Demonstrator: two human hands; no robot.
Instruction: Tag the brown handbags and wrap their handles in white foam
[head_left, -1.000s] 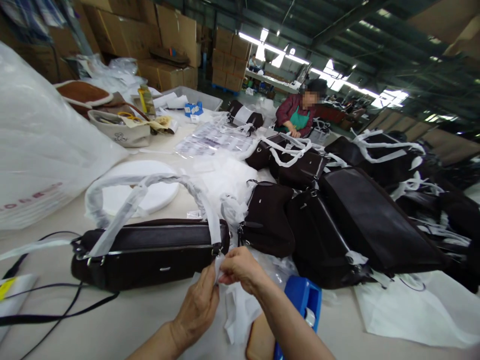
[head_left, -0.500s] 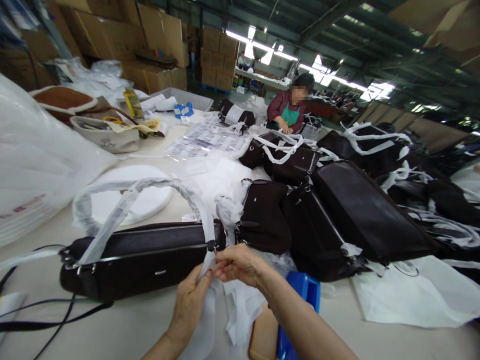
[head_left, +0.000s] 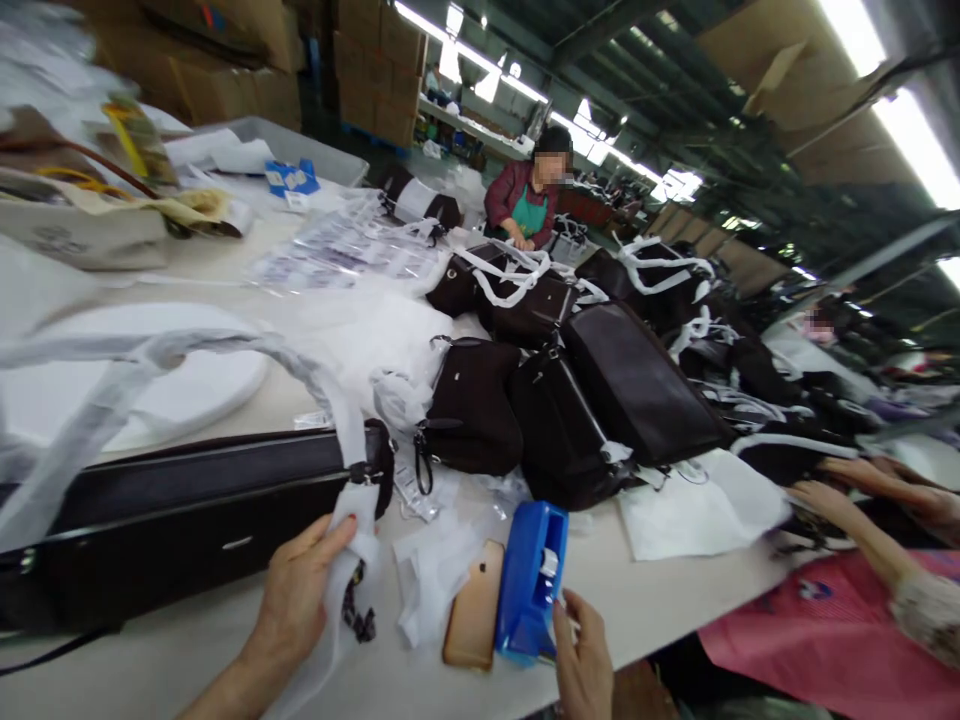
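A dark brown handbag (head_left: 187, 530) lies on the table at left, its handles (head_left: 300, 365) wrapped in white tissue. My left hand (head_left: 296, 590) is closed, thumb against fingers, on a white tissue wrap (head_left: 358, 520) hanging from the bag's right strap ring. A dark patterned piece (head_left: 358, 605) dangles beside that wrap. My right hand (head_left: 583, 655) is at the near end of a blue tape dispenser (head_left: 521, 590), finger and thumb pinched on a whitish end of tape. Some of its fingers are hidden.
A phone in a tan case (head_left: 474, 610) and crumpled tissue (head_left: 427, 570) lie left of the dispenser. Several dark bags (head_left: 637, 370) are piled beyond. A co-worker's hands (head_left: 847, 490) handle a bag at right; another person (head_left: 525, 195) works across the table.
My right hand has left the strap and moved right to the tape dispenser. My left hand still holds the tissue wrap. The view has swung right, bringing the co-worker's arms into sight.
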